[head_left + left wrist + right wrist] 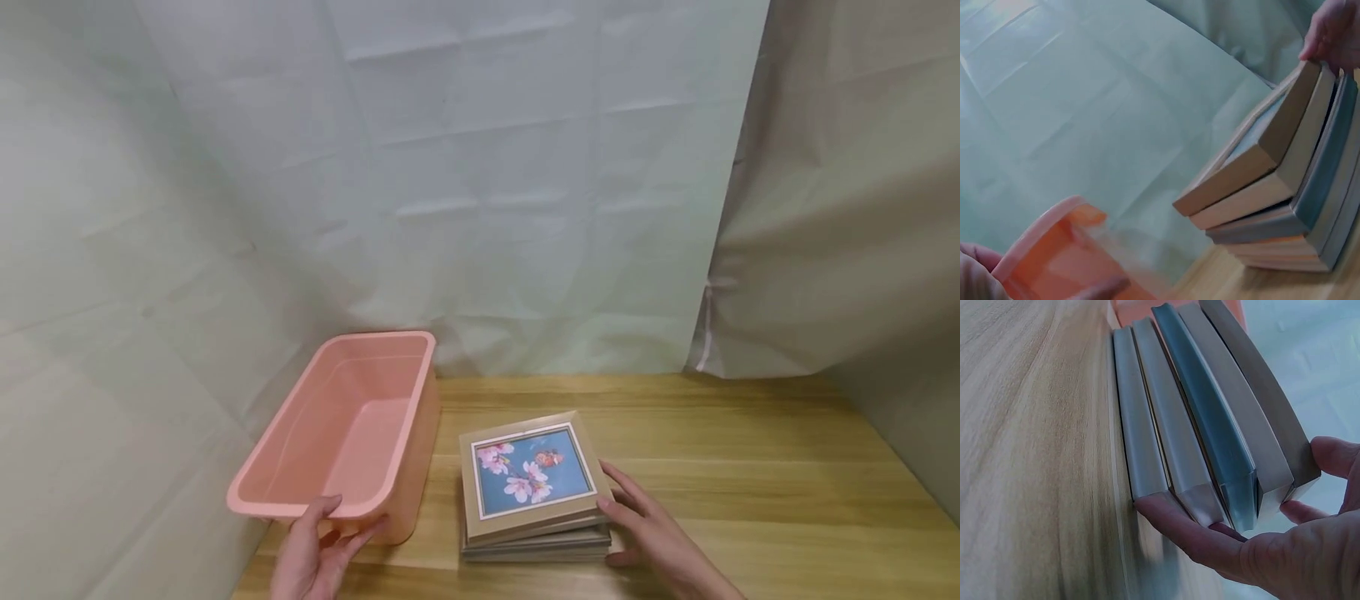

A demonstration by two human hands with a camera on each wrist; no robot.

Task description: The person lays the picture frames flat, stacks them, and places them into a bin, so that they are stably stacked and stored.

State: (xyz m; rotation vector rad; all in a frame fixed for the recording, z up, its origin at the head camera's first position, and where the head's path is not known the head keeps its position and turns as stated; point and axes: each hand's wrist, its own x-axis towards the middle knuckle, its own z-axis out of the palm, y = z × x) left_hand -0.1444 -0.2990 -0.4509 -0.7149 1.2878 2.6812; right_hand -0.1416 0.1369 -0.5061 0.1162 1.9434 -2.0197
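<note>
My left hand (315,554) grips the near rim of a pink plastic basin (408,487), thumb over the rim and fingers beneath it. The basin is tilted, and its inside shows bare. To its right lies a stack of several picture frames (1191,419). The top frame (468,492) is gold-edged, with a picture of pink blossoms on blue, and sits slightly askew. My right hand (648,529) holds the stack at its right end. In the right wrist view, its digits span from the lowest frame to the top one.
Everything stands on a wooden table (750,483). Pale cloth (525,208) hangs behind and along the left, close to the basin. A beige curtain (840,208) hangs at the right, down to the table's back edge.
</note>
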